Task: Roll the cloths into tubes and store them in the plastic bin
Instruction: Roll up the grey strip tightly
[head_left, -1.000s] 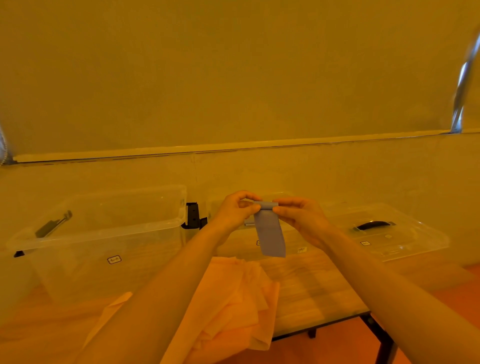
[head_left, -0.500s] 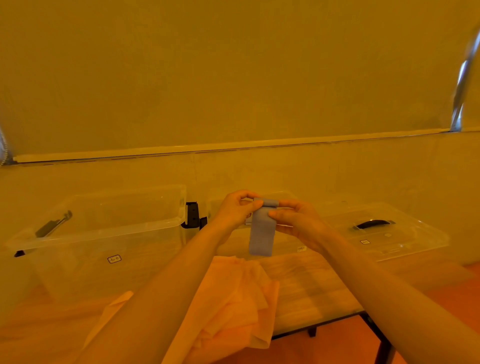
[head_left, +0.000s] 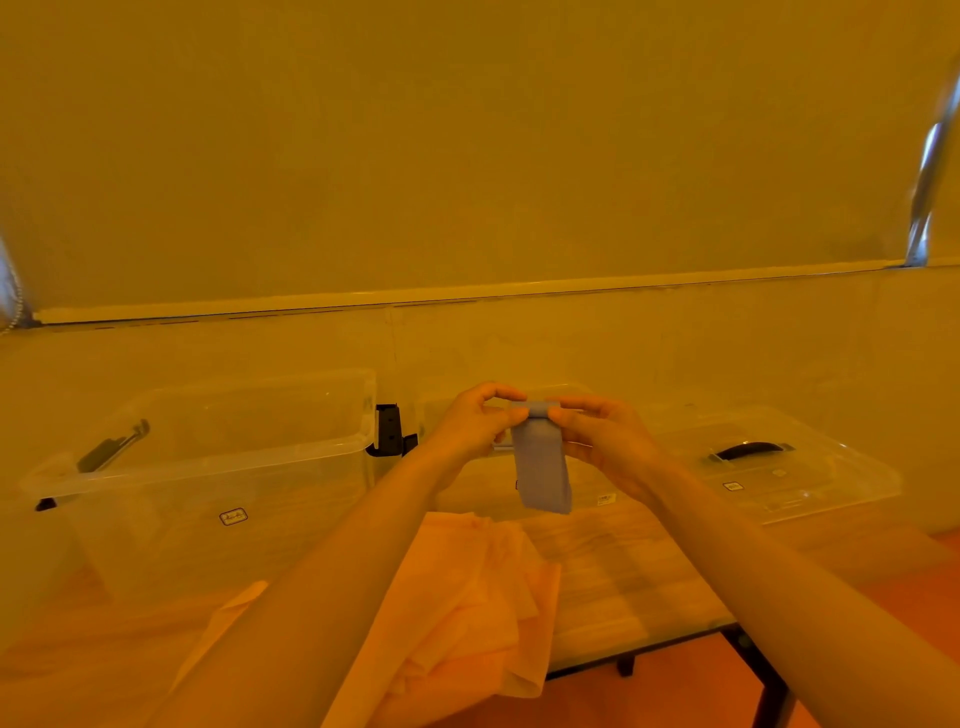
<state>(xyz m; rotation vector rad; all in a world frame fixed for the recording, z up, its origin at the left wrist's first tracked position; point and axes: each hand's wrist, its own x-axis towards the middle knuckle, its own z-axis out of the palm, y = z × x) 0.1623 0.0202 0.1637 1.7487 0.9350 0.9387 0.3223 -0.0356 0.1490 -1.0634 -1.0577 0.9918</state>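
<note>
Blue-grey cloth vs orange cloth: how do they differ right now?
The blue-grey cloth is held in the air, pinched at its top by the left hand and right hand; the orange cloth lies on the table, untouched. The blue-grey cloth is a narrow strip, rolled at its top; the orange cloth is larger, crumpled and unrolled. Neither is in a bin.

Stickers on the bin (head_left: 197, 483) and lid (head_left: 789, 467) — none legible.

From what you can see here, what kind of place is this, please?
Probably a plain indoor room set up for sorting, not a home kitchen: a wooden table against a bare wall, clear plastic bins, and cloths, one grey cloth held by both hands.
</note>
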